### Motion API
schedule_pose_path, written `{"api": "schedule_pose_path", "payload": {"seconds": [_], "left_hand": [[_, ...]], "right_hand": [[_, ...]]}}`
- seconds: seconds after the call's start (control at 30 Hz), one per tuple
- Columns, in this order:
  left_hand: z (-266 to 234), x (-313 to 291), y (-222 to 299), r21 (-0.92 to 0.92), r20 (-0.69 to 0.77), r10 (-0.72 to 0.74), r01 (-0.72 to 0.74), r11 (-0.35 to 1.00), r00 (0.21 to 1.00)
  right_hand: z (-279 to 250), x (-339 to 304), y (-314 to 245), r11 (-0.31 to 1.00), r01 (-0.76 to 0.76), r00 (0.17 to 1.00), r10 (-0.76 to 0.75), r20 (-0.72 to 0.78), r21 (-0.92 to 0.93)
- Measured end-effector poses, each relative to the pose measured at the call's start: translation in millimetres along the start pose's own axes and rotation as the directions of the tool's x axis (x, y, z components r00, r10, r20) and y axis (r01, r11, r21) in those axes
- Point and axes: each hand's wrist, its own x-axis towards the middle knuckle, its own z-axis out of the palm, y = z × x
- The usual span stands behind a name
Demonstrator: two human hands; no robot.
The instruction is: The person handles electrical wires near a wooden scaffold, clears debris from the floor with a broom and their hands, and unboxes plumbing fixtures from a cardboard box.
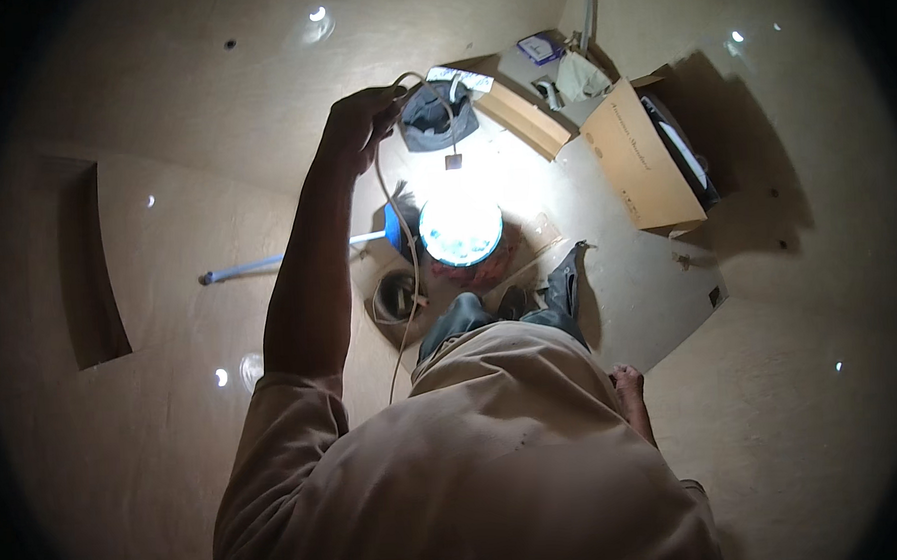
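Observation:
My left hand (366, 120) is raised ahead of me, its fingers closed round a thin pale cable (383, 188). From there one length of the cable loops over and hangs down to a small dark block (453, 162) at its end. The other length runs down past my left side. Below the block a round lamp (461, 229) glows so brightly that its top is washed out. Low at my right side is my right hand (628, 380), its fingers curled in; whatever they may hold is hidden.
A blue-handled broom (288, 261) lies left of the lamp, near a dark round container (396, 295). Ahead are a grey bag (432, 121) and a cardboard tray (522, 120). An open cardboard box (638, 157) stands at the right, and grey cloth (564, 283) lies near my legs.

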Motion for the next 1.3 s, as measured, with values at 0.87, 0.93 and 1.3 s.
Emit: {"api": "schedule_pose_path", "payload": {"seconds": [0.87, 0.93, 1.3], "left_hand": [[-155, -55, 82, 0.135, -0.471, 0.198, -0.151, 0.979, 0.860], [-171, -53, 79, 0.116, -0.511, 0.210, -0.175, 0.978, 0.834], [-225, -100, 56, 0.022, -0.538, 0.210, -0.236, 0.972, 0.816]], "right_hand": [[24, -37, -75, 0.991, -0.029, 0.999, 0.025, -0.031, -0.127], [25, -37, -81, 0.994, -0.049, 0.998, 0.045, -0.037, -0.096], [40, -30, -110, 0.988, -0.035, 0.999, 0.033, -0.012, -0.148]]}}
